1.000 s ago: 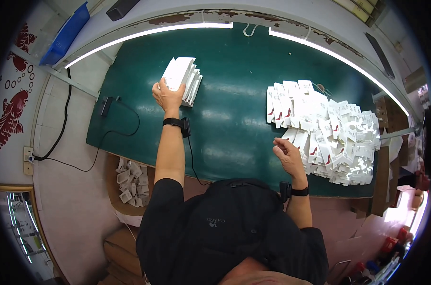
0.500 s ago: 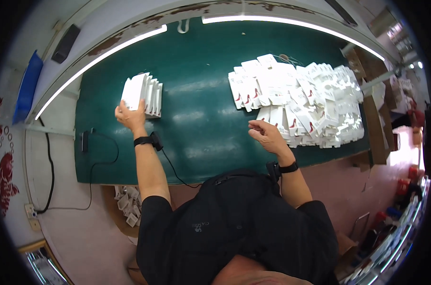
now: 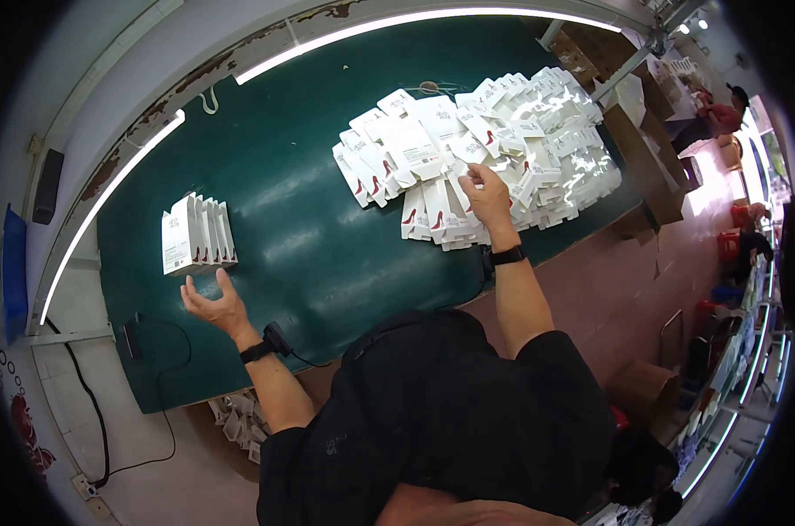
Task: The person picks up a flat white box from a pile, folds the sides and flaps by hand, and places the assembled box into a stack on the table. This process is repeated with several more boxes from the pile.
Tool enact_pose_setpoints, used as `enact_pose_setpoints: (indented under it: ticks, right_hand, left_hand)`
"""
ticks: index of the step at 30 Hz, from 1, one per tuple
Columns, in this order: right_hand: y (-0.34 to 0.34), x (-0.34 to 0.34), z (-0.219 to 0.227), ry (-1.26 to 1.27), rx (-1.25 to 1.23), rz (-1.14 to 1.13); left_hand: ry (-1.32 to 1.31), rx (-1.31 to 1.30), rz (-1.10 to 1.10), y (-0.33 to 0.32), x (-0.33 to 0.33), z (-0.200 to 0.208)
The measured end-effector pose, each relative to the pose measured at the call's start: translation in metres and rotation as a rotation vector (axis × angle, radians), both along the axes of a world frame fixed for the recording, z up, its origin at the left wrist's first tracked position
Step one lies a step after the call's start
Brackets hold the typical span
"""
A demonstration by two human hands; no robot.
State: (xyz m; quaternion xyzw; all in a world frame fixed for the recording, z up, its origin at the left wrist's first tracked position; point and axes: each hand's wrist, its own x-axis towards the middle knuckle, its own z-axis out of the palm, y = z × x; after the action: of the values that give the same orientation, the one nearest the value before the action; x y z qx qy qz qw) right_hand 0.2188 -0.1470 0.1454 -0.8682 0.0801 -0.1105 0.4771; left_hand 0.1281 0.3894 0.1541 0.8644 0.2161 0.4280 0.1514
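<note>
Several slim white cartons (image 3: 187, 237) stand upright in a tight row on the left of the green table, each with a small red high-heeled shoe printed low on it. Just on the near side of that row is my left hand (image 3: 217, 302), empty, its fingers spread and thumb raised. A large heap of the same white cartons (image 3: 415, 145) covers the right part of the table, lying overlapped. Over the heap's near middle, my right hand (image 3: 488, 197) has its thumb and fingertips drawn in at the edge of a white carton; the hand partly hides the contact.
The green table (image 3: 274, 289) has a lamp tube along its far side. A cable (image 3: 182, 329) with a small black box lies at its left edge. Brown cardboard (image 3: 647, 158) stands against the right edge. Below the near left edge is a bin of white pieces (image 3: 235, 421).
My left hand has let go of the row of cartons and drawn back toward me, opening. My right hand has moved onto the heap. The view has turned, shifting the table leftward.
</note>
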Motion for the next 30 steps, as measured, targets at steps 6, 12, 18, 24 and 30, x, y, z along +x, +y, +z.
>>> enact_pose_setpoints:
  ticks: [6,12,18,24,30]
  right_hand:
    - [-0.059,0.038,-0.015,-0.156,-0.439,-0.313]
    - [-0.066,0.053,-0.031,-0.064,-0.59,-0.368]
    - [-0.065,0.067,-0.044,-0.003,-0.59,-0.383]
    - [-0.065,0.074,-0.051,-0.021,-0.635,-0.375]
    - [-0.07,0.073,-0.047,-0.177,-0.638,-0.441]
  left_hand:
    - [0.124,-0.294,-0.206,-0.048,-0.034,-0.037]
    - [0.227,-0.462,-0.207,-0.075,-0.059,-0.044]
    - [0.27,-0.437,-0.197,-0.081,-0.078,-0.047]
    - [0.301,-0.452,-0.183,-0.09,-0.089,-0.044]
    - [0.314,-0.47,-0.211,-0.1,-0.091,-0.041]
